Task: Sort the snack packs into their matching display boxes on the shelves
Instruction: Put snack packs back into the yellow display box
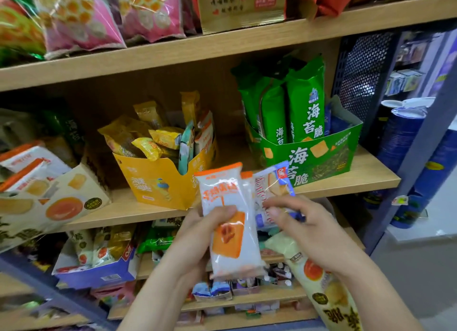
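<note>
- The left hand (195, 229) grips an orange-and-white pack (230, 251) upright. The thumb lies across the pack's front and the fingers wrap behind it.
- The right hand (306, 222) has its fingers curled and pinches a blue-and-white pack (274, 182), which sits just behind the orange-and-white pack and touches it. The fingertips are blurred.
- A cream pack (319, 288) printed with an egg yolk hangs down under the right hand's palm. How it is held cannot be told.
- Both hands are in front of the middle shelf (358, 180), below its front edge.
- On that shelf a yellow box (153, 182) stands behind the left hand, stuffed with mixed small packs.
- A green box (311, 157) to its right holds upright green packs (306, 108).
- At the far left a cream box (61, 202) with a yolk picture tilts forward, with orange-and-white packs in it.
- A blue box (99, 275) sits on the shelf below.
</note>
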`<state>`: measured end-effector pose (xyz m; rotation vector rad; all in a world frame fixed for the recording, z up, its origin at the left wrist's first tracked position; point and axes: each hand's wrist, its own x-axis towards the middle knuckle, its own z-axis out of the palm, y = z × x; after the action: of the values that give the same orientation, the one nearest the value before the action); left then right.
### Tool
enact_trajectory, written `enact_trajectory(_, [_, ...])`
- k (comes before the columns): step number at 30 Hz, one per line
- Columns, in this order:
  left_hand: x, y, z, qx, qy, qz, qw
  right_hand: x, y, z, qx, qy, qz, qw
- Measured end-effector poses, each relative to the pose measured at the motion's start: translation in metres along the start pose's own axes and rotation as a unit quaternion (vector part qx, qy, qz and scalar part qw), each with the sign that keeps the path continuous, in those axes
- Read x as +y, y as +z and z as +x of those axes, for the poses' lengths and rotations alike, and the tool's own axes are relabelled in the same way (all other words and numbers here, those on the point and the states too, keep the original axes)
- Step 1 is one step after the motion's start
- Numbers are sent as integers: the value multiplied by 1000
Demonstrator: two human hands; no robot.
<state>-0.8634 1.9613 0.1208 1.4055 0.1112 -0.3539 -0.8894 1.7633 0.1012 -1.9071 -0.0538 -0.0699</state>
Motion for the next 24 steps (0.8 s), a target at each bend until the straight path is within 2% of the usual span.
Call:
enact_trajectory(3, [11,5,25,48,-14,-39,998,-1,-16,-4,36,-26,-19,999])
enact_trajectory(10, [31,29,87,76,-23,12,997,0,-36,-10,58,-24,40,997])
enact_trajectory(17, [23,20,54,5,-25,-119,993,1,-37,-11,81,-11,105,991])
enact_trajectory(20, [21,4,32,-13,-10,-139,990,-4,-32,-8,65,-3,167,984])
enact_trajectory(24, [16,-14,14,-46,21,-158,986,-7,-21,1,89,8,216,972])
